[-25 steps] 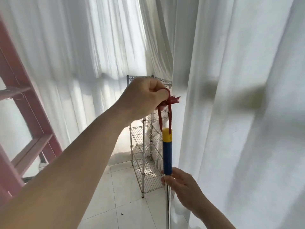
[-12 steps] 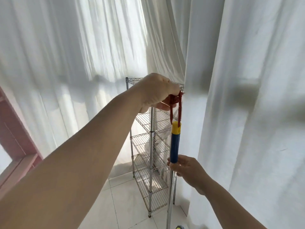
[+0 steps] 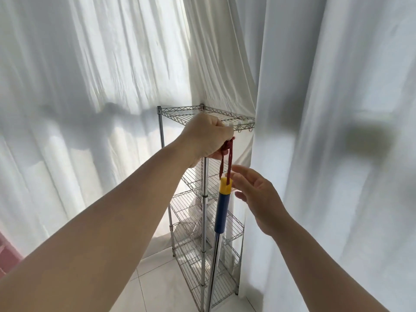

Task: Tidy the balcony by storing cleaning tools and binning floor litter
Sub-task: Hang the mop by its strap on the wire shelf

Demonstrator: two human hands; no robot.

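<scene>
A cleaning tool with a metal pole, blue handle (image 3: 221,213) and yellow cap hangs from a red loop (image 3: 228,158). My left hand (image 3: 206,136) grips the top of that loop, right beside the top shelf edge of a wire rack (image 3: 203,221). Small hooks (image 3: 244,128) hang under that shelf's front rim. My right hand (image 3: 256,197) is just right of the yellow cap, its fingers spread and holding nothing. The tool's lower end is out of view.
White curtains (image 3: 337,154) hang close on the right and behind the rack. White floor tiles (image 3: 162,282) lie below. A pink frame edge (image 3: 9,255) shows at the lower left.
My right hand let go of the blue handle and rose beside the yellow cap. My left hand carried the loop up toward the rack's top shelf. The view came closer to the rack.
</scene>
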